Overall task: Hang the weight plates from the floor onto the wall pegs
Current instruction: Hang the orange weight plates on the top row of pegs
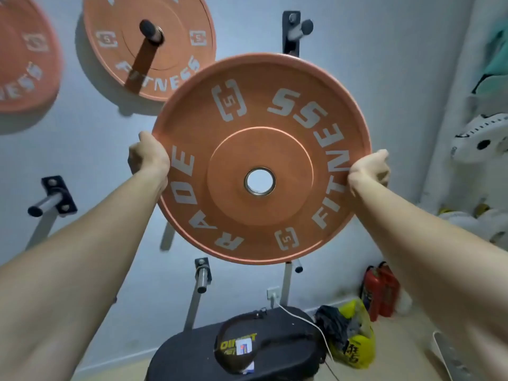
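Observation:
I hold an orange weight plate [261, 160] with white lettering up in front of the wall, its face toward me. My left hand [148, 155] grips its left rim and my right hand [369, 169] grips its right rim. Just above the plate's top edge a bare wall peg [301, 30] sticks out from a black bracket. A second orange plate [149, 42] hangs on a peg at the upper left. A third orange plate [24, 56] hangs at the far left, cut off by the frame.
Bare pegs jut from the wall at the left [50, 200], below the plate [202, 276] and at its lower right [297, 266]. A black padded bench [192, 353] stands below. A yellow bag [353, 336] and a red fire extinguisher [380, 290] sit by the wall.

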A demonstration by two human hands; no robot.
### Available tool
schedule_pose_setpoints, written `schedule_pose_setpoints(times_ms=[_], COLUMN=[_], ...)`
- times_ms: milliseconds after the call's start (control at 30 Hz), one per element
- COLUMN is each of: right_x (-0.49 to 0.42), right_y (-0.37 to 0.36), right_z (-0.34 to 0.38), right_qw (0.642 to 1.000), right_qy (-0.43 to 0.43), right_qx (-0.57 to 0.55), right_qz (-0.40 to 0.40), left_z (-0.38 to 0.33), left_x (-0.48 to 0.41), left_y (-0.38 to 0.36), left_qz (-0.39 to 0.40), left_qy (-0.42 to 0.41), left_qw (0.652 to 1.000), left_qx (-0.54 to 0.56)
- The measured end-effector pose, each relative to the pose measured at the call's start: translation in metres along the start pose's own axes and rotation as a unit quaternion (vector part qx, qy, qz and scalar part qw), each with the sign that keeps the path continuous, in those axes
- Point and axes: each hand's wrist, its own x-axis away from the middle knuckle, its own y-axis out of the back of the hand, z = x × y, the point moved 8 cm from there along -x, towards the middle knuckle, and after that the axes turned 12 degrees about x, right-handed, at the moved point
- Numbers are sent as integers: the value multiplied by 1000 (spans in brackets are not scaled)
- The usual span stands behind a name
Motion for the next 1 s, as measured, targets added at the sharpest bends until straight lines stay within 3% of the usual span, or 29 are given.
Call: schedule_pose_setpoints(times_ms=[233, 433, 667, 833, 1000], right_x=[-54, -97, -180, -250, -310], right_y=[-116, -169, -204, -229, -246], right_z=[130, 222, 288, 311, 359], right_qw=[999, 998, 995, 989, 983], right_qy=[-2, 11, 27, 59, 84], right_qx=[-40, -68, -99, -135, -150], right_qz=[-2, 2, -14, 31, 67], left_z=[-80, -125, -144, -134, -144], left_x=[-107, -157, -164, -165, -151], left_y=[-128, -209, -300, -364, -432], left_qz=[-7, -18, -20, -63, -105], left_qy=[-10, -10, -40, -96, -124], left_qw=[999, 995, 994, 982, 981], left_qx=[43, 96, 103, 148, 108])
